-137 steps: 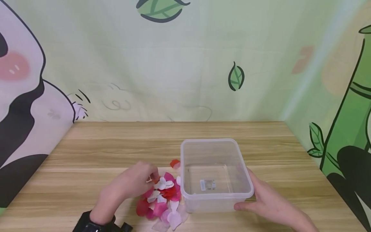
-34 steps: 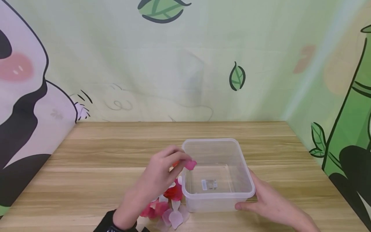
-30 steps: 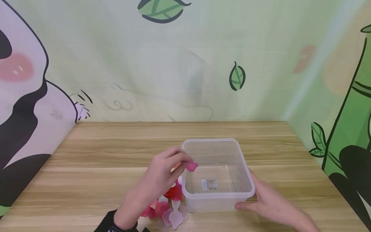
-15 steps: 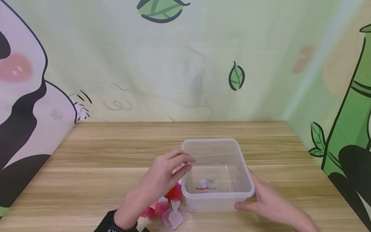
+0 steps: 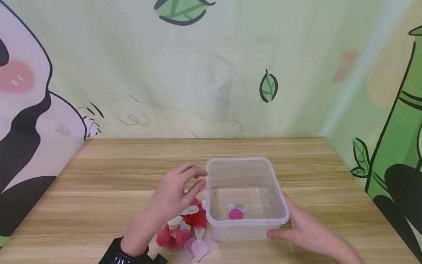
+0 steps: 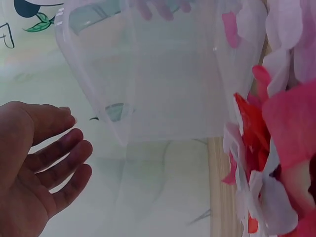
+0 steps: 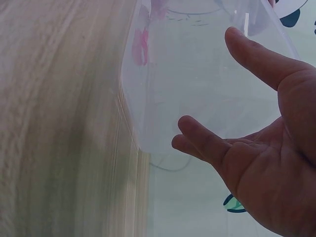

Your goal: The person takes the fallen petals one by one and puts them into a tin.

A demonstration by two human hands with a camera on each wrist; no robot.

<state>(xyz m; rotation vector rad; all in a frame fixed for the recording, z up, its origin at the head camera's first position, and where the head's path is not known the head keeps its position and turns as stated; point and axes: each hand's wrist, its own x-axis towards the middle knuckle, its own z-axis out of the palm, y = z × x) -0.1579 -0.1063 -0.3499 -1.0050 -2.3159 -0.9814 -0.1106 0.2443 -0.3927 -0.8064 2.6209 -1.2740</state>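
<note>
A: Where's the petal vs the hands?
B: 1 pink petal (image 5: pixel 235 214) inside the box (image 5: pixel 244 231), on its floor near the front wall, partly covering the label (image 5: pixel 238 206). Sits between the 2 hands, touching neither.

A: And the pile?
B: Petal pile (image 5: pixel 195 220) on the surface (image 5: pixel 138 165), just beside the box's left wall. Red, pink, white, pale lilac. Left hand (image 5: pixel 174 192) is over its far end and hides part of it.

A: Left hand state?
B: Holding nothing. Fingers loosely bent, thumb apart, gap visible between them. Fingertips point at the box's left rim, just outside it. Left wrist view shows them apart from the wall; in the head view they look close to the rim.

A: Left arm?
B: Comes in from the near left, angled up toward the box. Black strap (image 5: pixel 123 256) on the wrist.

A: Right hand?
B: Right hand (image 5: pixel 298 223) at the box's near right corner. Thumb along the front wall, fingers behind the right wall. Right wrist view: thumb and fingers straight, spread wide. Pressure on the box, can't tell. Forearm runs off to the near right.

A: Box pose?
B: Upright, flat on the surface.
</note>
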